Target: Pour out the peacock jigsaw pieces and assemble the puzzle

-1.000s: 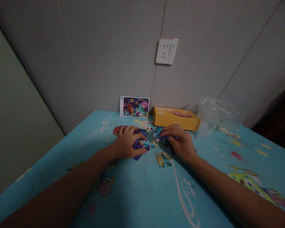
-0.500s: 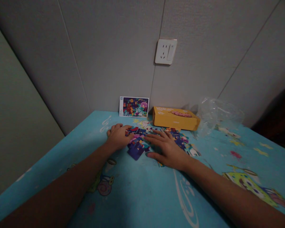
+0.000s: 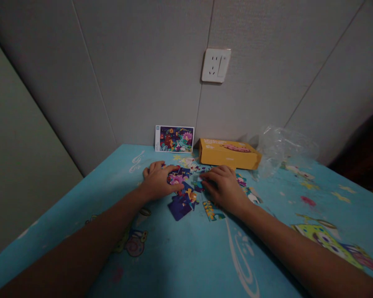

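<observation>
Several jigsaw puzzle pieces (image 3: 179,207), mostly dark purple with bright bits, lie in a loose heap between my hands. My left hand (image 3: 158,182) rests on the heap's left side, its thumb spread from the fingers, holding nothing. From the right, my right hand (image 3: 225,190) reaches in with curled fingers. Its thumb and fingertips close at a small teal puzzle piece (image 3: 199,187), partly hidden by them. Just below that hand lies a yellow-and-teal piece (image 3: 209,211). More pieces show beyond its far side, some covered by the hand.
A picture card (image 3: 175,139) with a colourful scene leans against the wall. Beside it is a yellow box (image 3: 230,155), then a crumpled clear plastic bag (image 3: 275,147). A blue cartoon-print cloth (image 3: 174,256) covers the table. A socket plate (image 3: 216,65) is on the wall.
My right hand's fingers have curled in from a flatter spread and shifted slightly right. Pieces between the hands have spread, exposing an orange-marked one and the yellow-and-teal one. My left thumb has moved nearer.
</observation>
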Demonstrator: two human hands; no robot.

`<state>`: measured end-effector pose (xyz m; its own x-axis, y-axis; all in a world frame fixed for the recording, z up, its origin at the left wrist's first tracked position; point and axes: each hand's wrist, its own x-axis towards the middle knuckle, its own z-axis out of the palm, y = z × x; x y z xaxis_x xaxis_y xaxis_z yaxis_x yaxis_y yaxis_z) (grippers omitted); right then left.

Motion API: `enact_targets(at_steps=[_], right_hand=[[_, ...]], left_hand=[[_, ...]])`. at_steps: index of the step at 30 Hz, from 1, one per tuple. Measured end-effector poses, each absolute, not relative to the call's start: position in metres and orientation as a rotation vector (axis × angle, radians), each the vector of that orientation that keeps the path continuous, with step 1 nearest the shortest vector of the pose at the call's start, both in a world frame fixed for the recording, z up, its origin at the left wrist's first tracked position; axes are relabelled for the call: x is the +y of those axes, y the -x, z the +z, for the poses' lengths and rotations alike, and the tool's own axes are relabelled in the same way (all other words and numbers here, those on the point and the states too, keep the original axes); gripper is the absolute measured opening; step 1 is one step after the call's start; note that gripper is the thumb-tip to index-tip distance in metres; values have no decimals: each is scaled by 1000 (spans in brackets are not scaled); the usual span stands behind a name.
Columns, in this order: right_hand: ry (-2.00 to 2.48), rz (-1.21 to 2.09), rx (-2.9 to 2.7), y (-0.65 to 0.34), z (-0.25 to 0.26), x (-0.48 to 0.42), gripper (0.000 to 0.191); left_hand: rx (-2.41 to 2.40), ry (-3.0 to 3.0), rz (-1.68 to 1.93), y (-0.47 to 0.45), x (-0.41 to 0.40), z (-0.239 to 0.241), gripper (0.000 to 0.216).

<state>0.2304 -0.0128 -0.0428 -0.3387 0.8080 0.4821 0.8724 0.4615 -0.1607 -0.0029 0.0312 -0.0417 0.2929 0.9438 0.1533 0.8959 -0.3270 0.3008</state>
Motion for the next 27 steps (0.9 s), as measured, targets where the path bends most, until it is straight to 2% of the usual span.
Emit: enact_targets(at_steps=[5, 10, 15, 21, 27], right_hand=[[1357, -164, -2201, -226, -38, -19, 26], [1043, 69, -2492, -211, -30, -36, 56], [1100, 135, -2514, -209, -31, -37, 47], [1121, 135, -2416, -212, -36, -34, 56], [1340, 220, -2246, -215, -40, -31, 70]], left_hand=[[1708, -2388, 464, 4, 32, -42, 67], [1719, -2382, 483, 2, 31, -42, 59], [1728, -2376, 508, 3, 31, -41, 55], [1724, -2399, 516, 4, 35, -41, 55], [1671, -2456, 580, 3, 35, -45, 50]])
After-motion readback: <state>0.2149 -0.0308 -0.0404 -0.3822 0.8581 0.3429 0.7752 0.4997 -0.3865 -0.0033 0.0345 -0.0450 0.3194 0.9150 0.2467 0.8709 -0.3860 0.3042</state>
